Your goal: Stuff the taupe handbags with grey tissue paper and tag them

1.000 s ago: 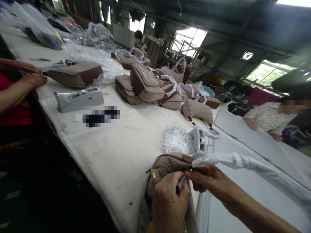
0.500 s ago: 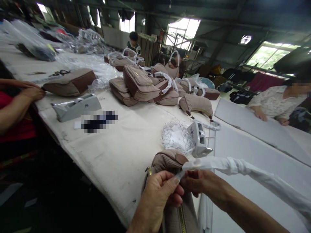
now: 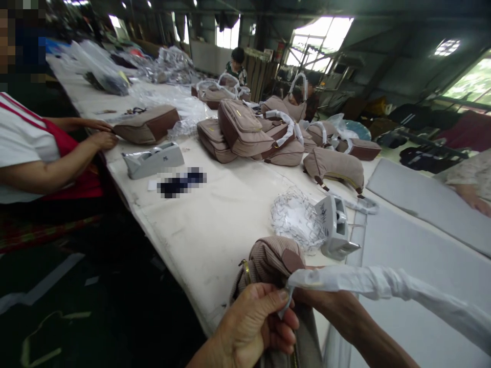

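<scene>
A taupe ribbed handbag point(image 3: 272, 255) with a brown leather tab and gold zips lies at the table's near edge. Its strap point(image 3: 356, 281), wrapped in white paper-like material, runs off to the right. My left hand point(image 3: 249, 319) is closed in front of the bag, pinching a translucent strip of tape point(image 3: 286, 301) between thumb and fingers at the strap's lower end. Behind the strap, my right hand point(image 3: 316, 299) reaches to the same spot; its fingers are hidden by the strap and my left hand.
Beyond the bag stand a tape dispenser point(image 3: 337, 227) and a tangled clear plastic heap point(image 3: 295, 220). Several taupe bags point(image 3: 241, 128) are piled farther back. Another dispenser point(image 3: 157, 159) is at left, near a co-worker's hands point(image 3: 102, 138). Grey boards point(image 3: 414, 245) lie at right.
The view has swung right-to-left, so the scene sits farther right. My right hand's fingers have slipped out of sight behind the strap; my left hand keeps its pinch on the strip, now bent downward.
</scene>
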The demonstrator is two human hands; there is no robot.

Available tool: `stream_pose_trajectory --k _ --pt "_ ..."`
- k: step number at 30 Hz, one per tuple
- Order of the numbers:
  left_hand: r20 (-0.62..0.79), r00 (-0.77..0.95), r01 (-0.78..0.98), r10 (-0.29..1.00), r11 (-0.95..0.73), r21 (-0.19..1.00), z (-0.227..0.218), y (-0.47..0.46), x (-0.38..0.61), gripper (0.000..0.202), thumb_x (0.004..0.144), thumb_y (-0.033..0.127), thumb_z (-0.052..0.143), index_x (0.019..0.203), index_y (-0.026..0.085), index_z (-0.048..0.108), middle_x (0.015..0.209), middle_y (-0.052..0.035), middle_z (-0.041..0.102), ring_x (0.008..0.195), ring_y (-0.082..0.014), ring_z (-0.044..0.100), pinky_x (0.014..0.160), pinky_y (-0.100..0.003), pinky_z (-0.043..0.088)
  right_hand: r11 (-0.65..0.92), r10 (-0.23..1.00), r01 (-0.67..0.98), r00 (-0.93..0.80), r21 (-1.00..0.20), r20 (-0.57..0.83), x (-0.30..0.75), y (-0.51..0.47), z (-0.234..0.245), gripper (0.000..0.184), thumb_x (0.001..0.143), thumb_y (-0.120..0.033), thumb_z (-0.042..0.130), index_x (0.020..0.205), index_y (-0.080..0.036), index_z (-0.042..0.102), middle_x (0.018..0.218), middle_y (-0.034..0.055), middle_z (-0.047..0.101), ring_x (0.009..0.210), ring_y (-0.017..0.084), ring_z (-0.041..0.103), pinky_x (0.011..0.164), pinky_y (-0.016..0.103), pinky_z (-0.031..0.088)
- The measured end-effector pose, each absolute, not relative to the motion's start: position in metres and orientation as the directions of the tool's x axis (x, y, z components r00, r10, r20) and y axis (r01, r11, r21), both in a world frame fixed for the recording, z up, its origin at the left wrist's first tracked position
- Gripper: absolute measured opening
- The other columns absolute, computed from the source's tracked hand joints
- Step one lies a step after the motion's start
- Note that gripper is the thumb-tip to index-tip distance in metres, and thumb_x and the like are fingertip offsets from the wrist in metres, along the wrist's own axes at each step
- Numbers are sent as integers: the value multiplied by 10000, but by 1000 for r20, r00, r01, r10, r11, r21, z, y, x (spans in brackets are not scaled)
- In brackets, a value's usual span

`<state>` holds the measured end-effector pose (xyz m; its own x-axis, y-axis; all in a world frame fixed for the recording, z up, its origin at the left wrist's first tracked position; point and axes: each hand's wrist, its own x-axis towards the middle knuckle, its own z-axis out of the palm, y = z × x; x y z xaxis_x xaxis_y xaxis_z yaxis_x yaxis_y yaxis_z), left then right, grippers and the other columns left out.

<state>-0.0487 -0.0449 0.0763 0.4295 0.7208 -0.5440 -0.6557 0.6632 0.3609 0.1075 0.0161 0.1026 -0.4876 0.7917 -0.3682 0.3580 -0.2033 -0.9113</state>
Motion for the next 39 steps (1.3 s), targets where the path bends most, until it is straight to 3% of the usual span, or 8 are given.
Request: stream_pose_trajectory --k 9,15,20,25,28,31,36,39 --pt "-466 349 -741 813 544 394 77 -53 -33 392 614 425 758 727 113 549 541 -32 632 375 -95 551 367 -181 465 -281 829 409 -352 -868 -434 97 10 101 419 681 -494 674 525 -147 498 461 -27 435 429 58 370 409 186 269" --pt "-420 489 -741 765 618 261 73 -47 -43 304 589 317 778 694 112 580 518 -20 614 375 -98 542 378 -208 492 -708 502 61 -657 -704 -562 107 12 87 411 644 -493 687 537 -142 503 313 -105 262 235 2 147 265 145 62" --pt "-360 533 -747 766 625 226 72 -51 -44 257 582 284 751 691 110 596 538 -29 625 384 -98 548 402 -211 495 -729 307 146 -803 -669 -510 111 25 81 539 675 -507 713 431 -154 387 272 -92 257 198 -5 147 217 127 42" --pt "-352 368 -777 861 493 391 76 -56 -39 285 643 333 702 752 96 589 574 -42 632 398 -98 566 424 -192 474 -681 390 102 -788 -725 -476 117 23 81 389 741 -502 685 816 -125 623 355 -67 446 213 13 250 242 115 151" --pt "-339 306 -770 890 440 461 80 -54 -42 269 669 309 645 802 78 606 601 -50 640 424 -96 581 449 -179 468 -620 529 -71 -773 -781 -349 122 14 76 401 798 -487 633 919 -105 646 449 -14 542 247 23 340 266 116 207" --pt "-330 338 -743 881 465 482 83 -49 -45 371 702 432 573 762 69 613 574 -70 630 404 -101 570 425 -179 456 -592 604 -156 -736 -791 -307 119 3 76 343 841 -418 609 1003 -116 631 537 19 596 278 26 385 278 110 230" --pt "-372 302 -631 878 477 612 91 -36 -44 359 724 488 594 735 131 562 496 -2 560 383 -100 529 387 -170 398 -500 642 -49 -691 -865 -332 107 -9 87 302 840 -397 612 953 -117 609 633 33 587 392 45 455 308 106 299" --pt "-352 101 -409 930 362 838 100 -34 -38 263 741 385 561 624 157 504 482 21 510 386 -76 452 411 -180 346 -402 774 56 -512 -914 -372 111 -10 86 374 791 -464 642 955 -130 607 597 2 542 431 68 451 331 138 335"
